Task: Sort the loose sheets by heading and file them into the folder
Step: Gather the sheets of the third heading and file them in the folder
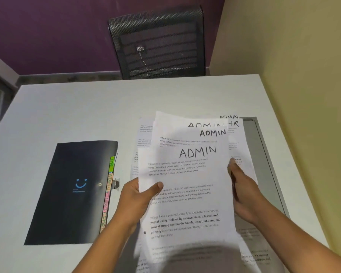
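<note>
**Left hand** (134,201): the thumb presses on the top page and the fingers are hidden under the paper. It pinches the stack of sheets (185,174) at the left edge, apparently to carry the weight.

**Right hand** (246,194): the fingers (232,166) curl round the right edge of the same stack. Whether they steady it or are about to peel a page off cannot be told.

**Stack of sheets**: held up off the surface (87,107) and tilted so the headings can be read. The top page is headed ADMIN. The pages behind fan upward and show ADMIN three more times and HR once. Judged: sorting under way, nothing filed from this bundle yet.

**Loose pages** (140,154): flat on the surface beneath the stack, headings hidden.

**Folder** (67,194): black, closed and flat on the surface, just left of the hands, untouched. Its coloured tabs (109,186) stick out of the right edge, facing the stack. HR and ADMIN are legible, so the matching pockets lie within easy reach.

**Grey panel** (264,146): right of the papers, partly under them.

**Chair** (158,44): beyond the far edge.
</note>
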`<action>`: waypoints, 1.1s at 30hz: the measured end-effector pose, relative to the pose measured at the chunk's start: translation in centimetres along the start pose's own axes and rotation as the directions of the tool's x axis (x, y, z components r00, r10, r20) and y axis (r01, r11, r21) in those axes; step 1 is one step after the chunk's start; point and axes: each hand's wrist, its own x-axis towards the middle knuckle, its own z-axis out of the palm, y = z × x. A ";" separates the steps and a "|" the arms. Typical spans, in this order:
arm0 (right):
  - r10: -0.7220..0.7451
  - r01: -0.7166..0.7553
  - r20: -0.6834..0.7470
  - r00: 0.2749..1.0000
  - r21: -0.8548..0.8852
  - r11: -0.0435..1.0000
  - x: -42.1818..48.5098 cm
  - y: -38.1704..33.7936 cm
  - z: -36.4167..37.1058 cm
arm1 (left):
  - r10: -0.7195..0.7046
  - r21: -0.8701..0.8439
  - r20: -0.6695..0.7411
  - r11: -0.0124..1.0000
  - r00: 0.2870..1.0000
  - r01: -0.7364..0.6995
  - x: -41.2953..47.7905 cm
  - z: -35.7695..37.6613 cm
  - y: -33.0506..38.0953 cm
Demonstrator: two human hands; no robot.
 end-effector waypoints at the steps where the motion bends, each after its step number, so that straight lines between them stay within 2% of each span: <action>1: -0.022 0.023 0.039 0.999 -0.040 0.999 -0.3 0.3 0.1 | 0.006 -0.035 -0.007 0.999 1.000 -0.006 -0.2 0.3 -0.1; 3: -0.095 0.109 0.075 0.993 -0.223 0.969 -0.7 1.2 0.1 | 0.016 -0.099 -0.009 0.995 1.000 -0.017 -0.6 0.8 -0.1; 5: -0.171 0.162 0.001 0.985 -0.324 0.932 -0.6 1.9 -0.2 | 0.030 -0.123 0.032 0.992 0.999 -0.026 -1.0 0.9 -0.1; 8: -0.241 0.193 -0.132 0.961 -0.299 0.935 -0.6 1.8 -0.4 | 0.058 -0.083 0.128 0.995 0.990 -0.047 -1.2 0.3 -0.2; 11: -0.281 0.227 -0.197 0.939 -0.256 0.940 -0.6 1.4 -0.7 | 0.101 0.083 0.195 0.989 0.976 -0.119 -1.5 0.1 -0.3; 12: -0.291 0.234 -0.190 0.938 -0.273 0.933 -0.7 1.3 -0.7 | 0.121 0.116 0.170 0.983 0.978 -0.142 -1.6 0.2 -0.4; 15: -0.294 0.238 -0.106 0.950 -0.364 0.900 -1.3 1.0 -0.5 | 0.160 0.142 -0.024 0.978 0.987 -0.155 -1.7 0.8 -0.7; 18: -0.315 0.266 -0.035 0.949 -0.451 0.852 -1.8 1.0 -0.2 | 0.199 0.101 -0.128 0.977 0.972 -0.187 -1.9 1.2 -1.1; 22: -0.349 0.309 -0.032 0.937 -0.396 0.865 -2.1 1.1 0.0 | 0.222 0.015 -0.046 0.975 0.974 -0.221 -1.9 1.3 -0.5; 24: -0.404 0.354 -0.016 0.915 -0.453 0.818 -2.5 0.8 0.3 | 0.218 -0.044 -0.043 0.975 0.975 -0.219 -1.7 1.1 -0.5; 26: -0.449 0.392 0.001 0.894 -0.490 0.779 -2.9 0.3 0.7 | 0.274 -0.031 -0.089 0.960 0.958 -0.278 -1.6 1.1 -0.2; 29: -0.516 0.441 -0.010 0.856 -0.506 0.741 -3.2 0.2 0.8 | 0.360 0.011 -0.085 0.933 0.929 -0.360 -1.5 1.3 0.3; 33: -0.470 0.346 -0.101 0.877 -0.547 0.763 -3.3 0.7 0.5 | 0.408 0.100 -0.042 0.910 0.912 -0.402 -1.8 1.9 0.6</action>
